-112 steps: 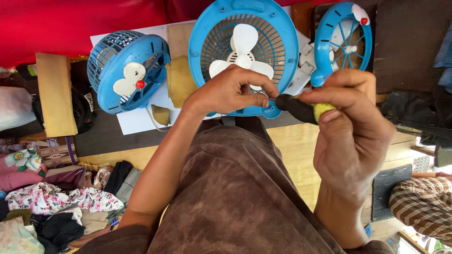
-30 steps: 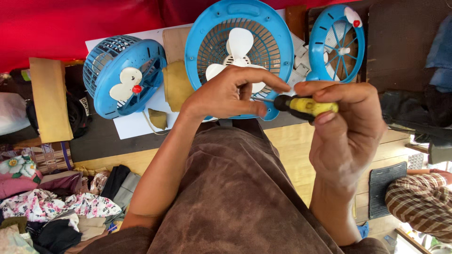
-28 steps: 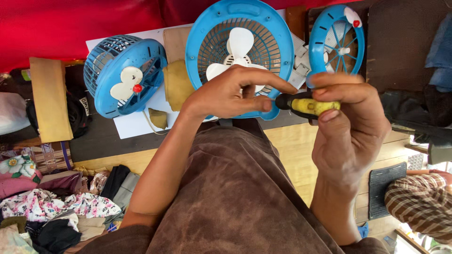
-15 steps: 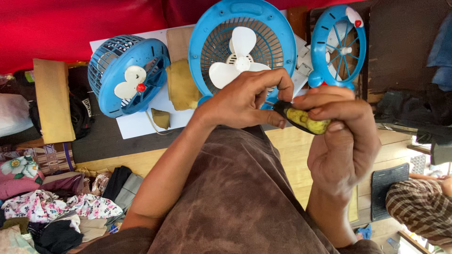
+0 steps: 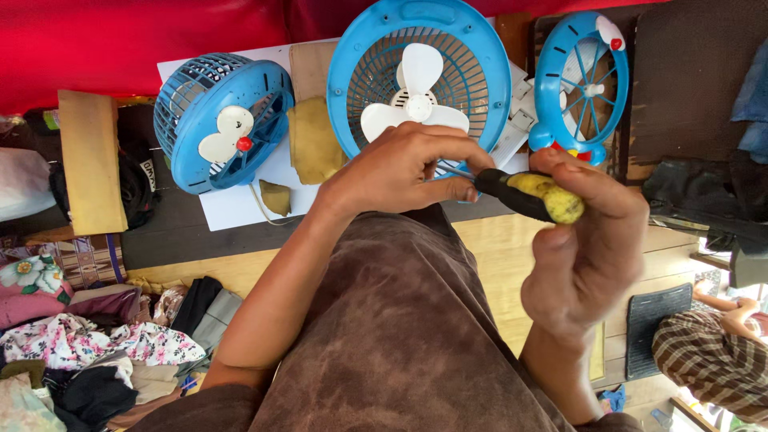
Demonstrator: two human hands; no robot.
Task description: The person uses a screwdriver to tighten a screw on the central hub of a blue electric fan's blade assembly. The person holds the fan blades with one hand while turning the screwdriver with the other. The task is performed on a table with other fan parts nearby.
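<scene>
big fan (image 5: 419,80) between two smaller fans (image 5: 222,120).

We find little free room around our hands: the large round blue plastic fan grille with white blades (image 5: 420,80) stands just beyond them, a small blue caged fan (image 5: 222,120) blocks the left, and a blue fan guard ring (image 5: 582,84) blocks the right. Bare wooden planks (image 5: 496,256) lie open nearer us.

Bright even daylight, soft shadows, sharp focus — slight edge distortion
</scene>
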